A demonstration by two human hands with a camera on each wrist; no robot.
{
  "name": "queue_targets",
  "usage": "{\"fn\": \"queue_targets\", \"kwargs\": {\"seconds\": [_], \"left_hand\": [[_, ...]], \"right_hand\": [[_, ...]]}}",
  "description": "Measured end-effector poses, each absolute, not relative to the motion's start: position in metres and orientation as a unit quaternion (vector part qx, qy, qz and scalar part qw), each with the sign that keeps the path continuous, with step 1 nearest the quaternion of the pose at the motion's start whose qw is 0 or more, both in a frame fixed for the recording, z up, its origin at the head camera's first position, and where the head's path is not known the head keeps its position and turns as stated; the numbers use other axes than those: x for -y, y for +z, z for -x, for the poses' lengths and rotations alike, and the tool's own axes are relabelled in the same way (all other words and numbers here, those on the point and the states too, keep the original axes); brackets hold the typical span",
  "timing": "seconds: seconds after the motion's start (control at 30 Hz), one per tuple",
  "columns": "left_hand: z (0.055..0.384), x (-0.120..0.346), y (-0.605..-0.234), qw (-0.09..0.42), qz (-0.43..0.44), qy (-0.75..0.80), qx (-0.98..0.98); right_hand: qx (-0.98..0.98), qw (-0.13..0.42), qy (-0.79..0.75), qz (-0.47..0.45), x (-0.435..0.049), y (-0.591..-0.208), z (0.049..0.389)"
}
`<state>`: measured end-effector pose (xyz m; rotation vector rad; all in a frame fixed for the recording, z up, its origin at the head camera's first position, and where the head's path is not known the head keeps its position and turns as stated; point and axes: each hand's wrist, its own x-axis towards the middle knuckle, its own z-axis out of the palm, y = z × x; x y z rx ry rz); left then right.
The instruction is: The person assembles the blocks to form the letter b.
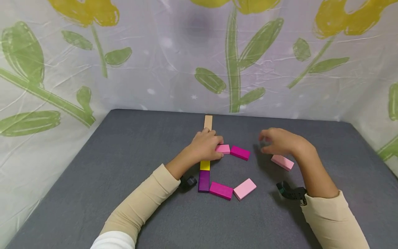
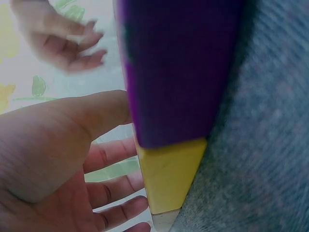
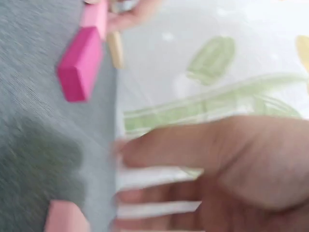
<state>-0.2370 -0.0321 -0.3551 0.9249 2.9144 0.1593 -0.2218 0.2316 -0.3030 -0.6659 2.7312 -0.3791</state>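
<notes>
My left hand (image 1: 206, 145) reaches over a line of flat blocks and holds a light pink block (image 1: 223, 149) between thumb and finger. That block's right end meets a magenta block (image 1: 240, 153). Below the hand, the line continues with a yellow block (image 1: 205, 165) and a purple block (image 1: 204, 181); a tan block (image 1: 208, 121) lies beyond it. Part of the line is hidden under the hand. My right hand (image 1: 280, 141) hovers above the table with loosely bent fingers and nothing in them. Just beneath it lies a separate pink block (image 1: 282, 162).
A second magenta block (image 1: 221, 191) slants from the purple block's lower end, with another light pink block (image 1: 245, 189) angled against it. The dark grey table (image 1: 124, 166) ends at a flower-printed sheet (image 1: 174, 69) at the back and sides.
</notes>
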Motion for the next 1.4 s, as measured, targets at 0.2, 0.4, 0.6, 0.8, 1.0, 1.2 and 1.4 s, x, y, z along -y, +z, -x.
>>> {"fn": "queue_targets", "kwargs": {"seconds": [0.2, 0.4, 0.6, 0.8, 1.0, 1.2, 1.4], "left_hand": [[0.236, 0.032, -0.354, 0.046, -0.299, 0.046, -0.952], [0.235, 0.032, -0.353, 0.042, -0.304, 0.048, -0.95], [0.235, 0.033, -0.354, 0.034, -0.307, 0.045, -0.95], [0.236, 0.032, -0.356, 0.034, -0.308, 0.047, -0.95], [0.236, 0.031, -0.357, 0.034, -0.305, 0.044, -0.951], [0.236, 0.031, -0.357, 0.03, -0.306, 0.044, -0.95], [0.235, 0.03, -0.356, 0.026, -0.305, 0.044, -0.951]], "right_hand": [[-0.939, 0.303, -0.116, 0.114, -0.243, -0.304, 0.213], [-0.915, 0.331, -0.181, 0.144, -0.243, -0.312, 0.215], [-0.878, 0.352, -0.269, 0.182, -0.235, -0.32, 0.221], [-0.855, 0.36, -0.319, 0.192, -0.228, -0.329, 0.223], [-0.844, 0.368, -0.345, 0.18, -0.225, -0.332, 0.223], [-0.844, 0.368, -0.349, 0.173, -0.224, -0.332, 0.224], [-0.849, 0.369, -0.342, 0.159, -0.223, -0.329, 0.225]]}}
